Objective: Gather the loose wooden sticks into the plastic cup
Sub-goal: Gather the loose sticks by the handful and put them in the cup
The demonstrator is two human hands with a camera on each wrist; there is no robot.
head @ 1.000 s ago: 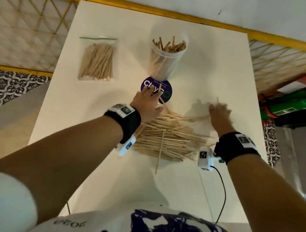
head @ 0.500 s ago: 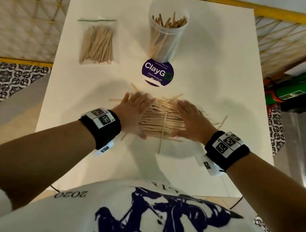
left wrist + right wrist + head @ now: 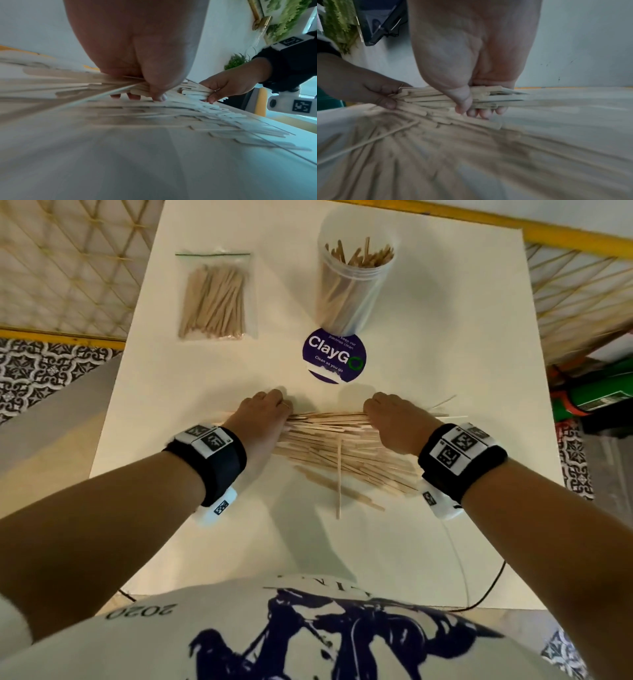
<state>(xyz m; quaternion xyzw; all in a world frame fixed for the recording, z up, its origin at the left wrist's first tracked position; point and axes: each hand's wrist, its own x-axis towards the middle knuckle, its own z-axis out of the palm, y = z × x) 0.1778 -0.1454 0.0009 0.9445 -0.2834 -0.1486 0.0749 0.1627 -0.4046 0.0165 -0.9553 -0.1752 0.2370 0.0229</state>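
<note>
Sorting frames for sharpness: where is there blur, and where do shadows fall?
Head view: sharp, edges bowed; soft shadows on the table beyond both hands. Left wrist view: near sticks smeared, right hand clear. Right wrist view: foreground sticks blurred.

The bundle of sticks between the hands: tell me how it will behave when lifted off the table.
The bundle of sticks is loose and unbound, so pieces will likely slip out unless the left hand and right hand squeeze both ends firmly. The sticks look thin, flat and stiff, probably light. The strays lying beneath and crosswise will probably stay behind on the table.
</note>
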